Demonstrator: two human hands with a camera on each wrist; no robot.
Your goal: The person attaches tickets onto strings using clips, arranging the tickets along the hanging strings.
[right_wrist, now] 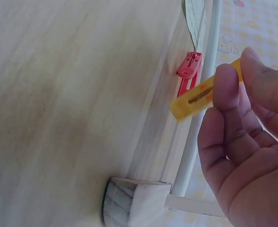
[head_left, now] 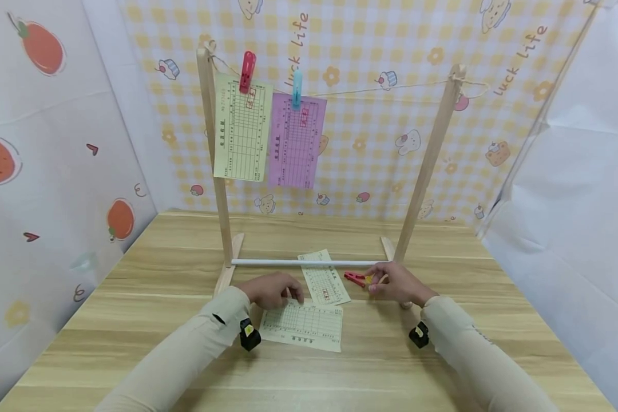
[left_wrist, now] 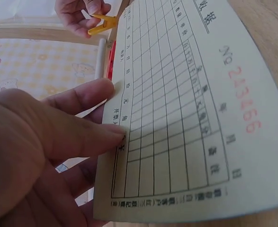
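In the head view my left hand (head_left: 275, 290) pinches the edge of a pale yellow receipt slip (head_left: 309, 327) low over the table. The left wrist view shows the thumb on the printed face of this slip (left_wrist: 176, 118), the other fingers partly hidden behind it. My right hand (head_left: 395, 282) holds a yellow clothespin (right_wrist: 195, 100) between thumb and fingers. Beside it a red clothespin (head_left: 355, 278) lies on the table. A second pale slip (head_left: 321, 280) lies partly under the frame's white bar (head_left: 268, 262).
A wooden frame's left post (head_left: 218, 212) and right post (head_left: 427, 166) carry a string (head_left: 381, 89). Hanging from it are a yellow slip (head_left: 242, 131) under a red clothespin (head_left: 246, 71) and a purple slip (head_left: 296, 143) under a blue clothespin (head_left: 297, 90).
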